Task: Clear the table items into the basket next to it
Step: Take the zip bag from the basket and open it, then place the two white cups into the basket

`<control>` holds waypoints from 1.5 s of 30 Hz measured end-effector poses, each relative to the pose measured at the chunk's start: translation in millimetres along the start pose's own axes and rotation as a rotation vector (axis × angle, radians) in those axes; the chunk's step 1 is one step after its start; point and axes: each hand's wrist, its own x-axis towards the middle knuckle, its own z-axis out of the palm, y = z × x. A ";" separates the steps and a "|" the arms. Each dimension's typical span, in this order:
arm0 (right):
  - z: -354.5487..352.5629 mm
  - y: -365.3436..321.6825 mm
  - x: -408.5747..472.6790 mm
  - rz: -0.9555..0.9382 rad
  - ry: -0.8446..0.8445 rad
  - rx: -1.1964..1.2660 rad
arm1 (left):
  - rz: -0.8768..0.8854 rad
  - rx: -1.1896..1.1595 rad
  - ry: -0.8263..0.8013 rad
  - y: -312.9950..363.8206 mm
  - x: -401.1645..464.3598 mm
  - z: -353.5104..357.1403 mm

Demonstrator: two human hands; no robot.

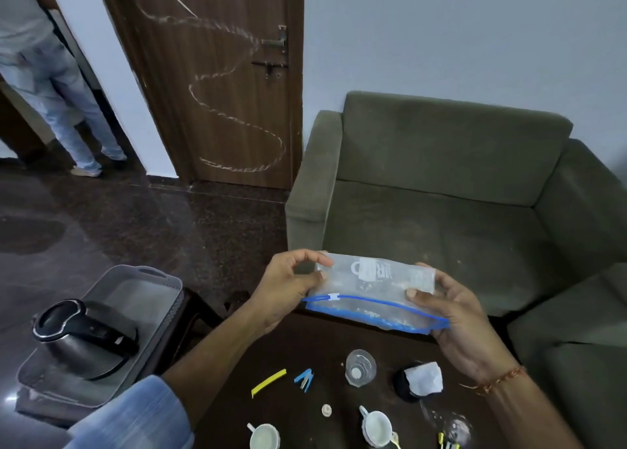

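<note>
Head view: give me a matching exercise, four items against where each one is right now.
Items:
1. zip bag
2. kettle
3. yellow clip
4. grey basket

Places:
A. lying on the dark table, beside a blue clip
B. on a low stand left of the table
C. held above the table by the left hand and the right hand
D. inside the basket

Pairs: 1-C, 2-D, 3-A, 4-B
</note>
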 end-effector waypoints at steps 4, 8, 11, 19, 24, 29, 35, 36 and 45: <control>-33.3 12.4 0.6 0.001 0.029 -0.004 | -0.074 0.034 -0.128 -14.9 12.7 28.8; -72.0 24.9 -1.1 0.023 0.126 0.064 | -0.138 0.044 -0.286 -33.4 26.5 66.6; -105.4 38.2 -3.8 -0.021 0.235 0.118 | -0.150 0.055 -0.307 -52.1 39.9 101.0; -213.0 90.9 -5.4 -0.038 0.582 0.291 | -0.175 0.103 -0.353 -100.2 63.7 187.7; -271.7 143.5 -2.6 0.032 0.836 0.390 | -0.178 0.210 -0.383 -137.6 61.9 212.1; -305.6 209.6 2.1 0.174 1.058 0.427 | -0.174 0.287 -0.359 -172.3 52.1 215.1; -333.3 288.8 12.8 0.563 1.229 0.333 | -0.188 0.360 -0.317 -203.1 45.6 212.4; -334.9 298.3 13.8 0.668 1.196 0.154 | -0.189 0.365 -0.313 -206.2 45.1 212.3; -337.1 305.7 -6.1 0.768 1.106 0.346 | -0.234 0.334 -0.292 -204.5 38.2 207.6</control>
